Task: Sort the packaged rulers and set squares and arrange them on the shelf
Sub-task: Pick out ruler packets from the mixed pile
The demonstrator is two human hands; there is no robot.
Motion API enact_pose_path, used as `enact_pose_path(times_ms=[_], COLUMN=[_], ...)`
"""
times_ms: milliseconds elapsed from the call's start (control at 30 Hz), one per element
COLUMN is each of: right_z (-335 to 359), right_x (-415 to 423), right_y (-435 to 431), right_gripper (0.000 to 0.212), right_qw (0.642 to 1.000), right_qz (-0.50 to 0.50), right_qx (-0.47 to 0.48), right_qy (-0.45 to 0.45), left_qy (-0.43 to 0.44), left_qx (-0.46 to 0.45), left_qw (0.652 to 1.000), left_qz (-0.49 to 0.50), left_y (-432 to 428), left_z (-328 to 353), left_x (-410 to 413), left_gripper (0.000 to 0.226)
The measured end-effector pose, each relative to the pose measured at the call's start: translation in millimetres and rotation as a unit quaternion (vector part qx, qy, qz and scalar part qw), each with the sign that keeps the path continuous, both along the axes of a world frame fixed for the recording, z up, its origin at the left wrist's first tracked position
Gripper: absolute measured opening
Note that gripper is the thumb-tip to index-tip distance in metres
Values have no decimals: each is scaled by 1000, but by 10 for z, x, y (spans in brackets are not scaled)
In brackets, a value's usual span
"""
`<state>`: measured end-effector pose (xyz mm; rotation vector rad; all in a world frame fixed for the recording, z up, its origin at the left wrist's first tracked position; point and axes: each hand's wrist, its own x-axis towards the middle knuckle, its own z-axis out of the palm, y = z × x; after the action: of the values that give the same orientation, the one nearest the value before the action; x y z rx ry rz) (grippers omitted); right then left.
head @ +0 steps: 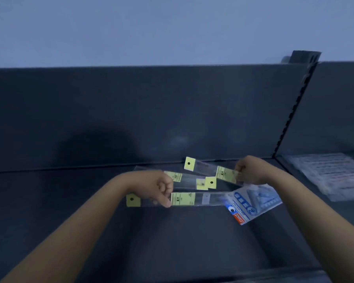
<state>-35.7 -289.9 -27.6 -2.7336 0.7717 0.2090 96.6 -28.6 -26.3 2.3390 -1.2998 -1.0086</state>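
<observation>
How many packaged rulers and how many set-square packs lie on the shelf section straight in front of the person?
Yellow-labelled packaged rulers: 3 (front ruler, middle ruler, back ruler; the middle one may hide another)
Blue set-square pack: 1
Total: 4

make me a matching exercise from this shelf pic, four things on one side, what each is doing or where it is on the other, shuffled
1 left hand
2 right hand
3 set square pack
4 pale packets

a right of the slotted upright
b grips nearest ruler pack
c blue and white print
d pinches farthest ruler pack

Pairs: 1-b, 2-d, 3-c, 4-a
</observation>
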Motion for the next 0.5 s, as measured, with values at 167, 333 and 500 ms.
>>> enact_pose_path(times_ms=[167,333,500], right_z=[159,280,284], right_x=[-355,-777,-1255], right_y=[-61,23,185], right_gripper=[12,16,15], right_qw=[994,982,965], right_qz=[-40,-62,-102], right_qx=[-45,-55,-30], right_qy=[-89,-169,-238], left_qy=[63,106,53], left_qx=[-93,-162,-172], left_qw=[994,980,979], left_qz=[-8,-39,-97], left_y=[15,-157,-547], left_z=[127,129,-18], left_x=[117,89,-23], left_gripper=[21,13,12])
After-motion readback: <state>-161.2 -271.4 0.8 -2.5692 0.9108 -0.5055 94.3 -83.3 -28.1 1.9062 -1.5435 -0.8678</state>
